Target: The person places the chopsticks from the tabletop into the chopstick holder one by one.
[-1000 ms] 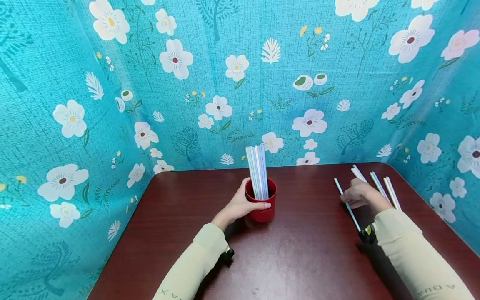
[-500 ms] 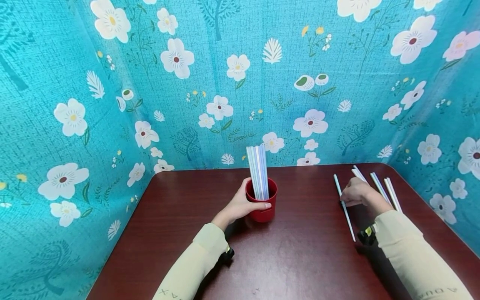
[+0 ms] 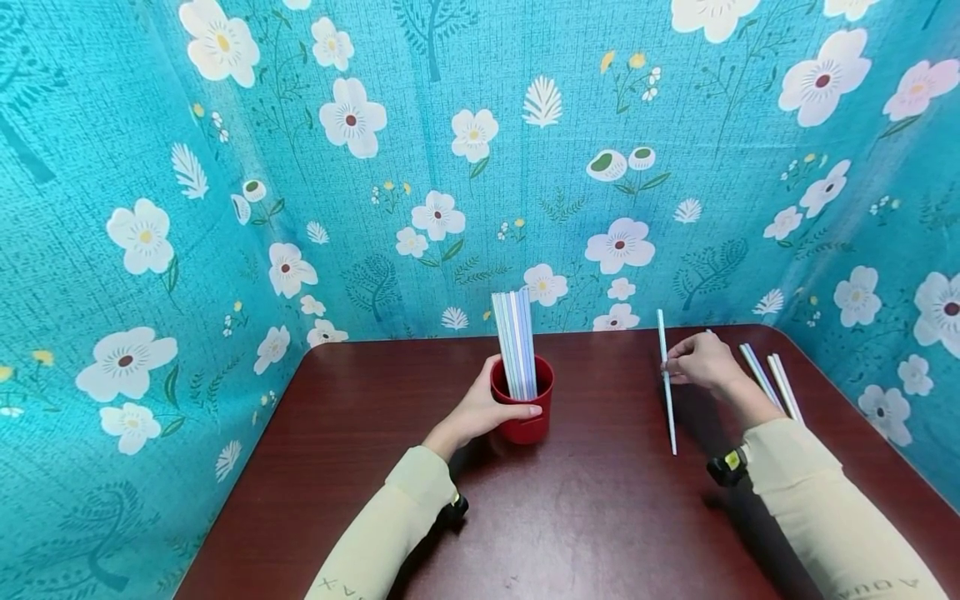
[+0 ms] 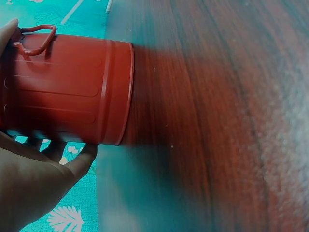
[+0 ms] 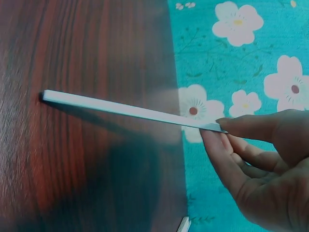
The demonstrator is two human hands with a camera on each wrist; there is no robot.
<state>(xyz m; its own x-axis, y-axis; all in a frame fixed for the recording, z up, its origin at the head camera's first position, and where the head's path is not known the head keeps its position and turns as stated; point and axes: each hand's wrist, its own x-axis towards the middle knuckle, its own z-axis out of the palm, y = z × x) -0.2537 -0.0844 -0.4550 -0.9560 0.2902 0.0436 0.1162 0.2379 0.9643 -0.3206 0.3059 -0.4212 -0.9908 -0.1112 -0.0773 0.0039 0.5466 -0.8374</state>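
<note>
My left hand (image 3: pixel 472 414) grips a red metal cup (image 3: pixel 525 429) standing upright on the table, its thumb across the front. A loop handle sticks out of the cup's (image 4: pixel 67 82) side in the left wrist view. Several thin sticks (image 3: pixel 516 346) in pale blue, green and white lean inside it, their lower ends hidden. To the right, my right hand (image 3: pixel 705 367) pinches one thin pale-blue stick (image 3: pixel 670 408) near its middle. In the right wrist view, thumb and forefinger hold that stick (image 5: pixel 120 108), and its near end is square-cut; the fingers hide the rest.
More pale sticks (image 3: pixel 761 372) and white ones (image 3: pixel 785 385) lie at the right edge of the dark red-brown table (image 3: pixel 592 517), partly behind the right wrist. A turquoise flowered cloth (image 3: pixel 420 275) surrounds the table's back and sides.
My right hand has lifted the stick from the tabletop and shifted it slightly left, turning it closer to upright. My left hand and the cup have stayed in place.
</note>
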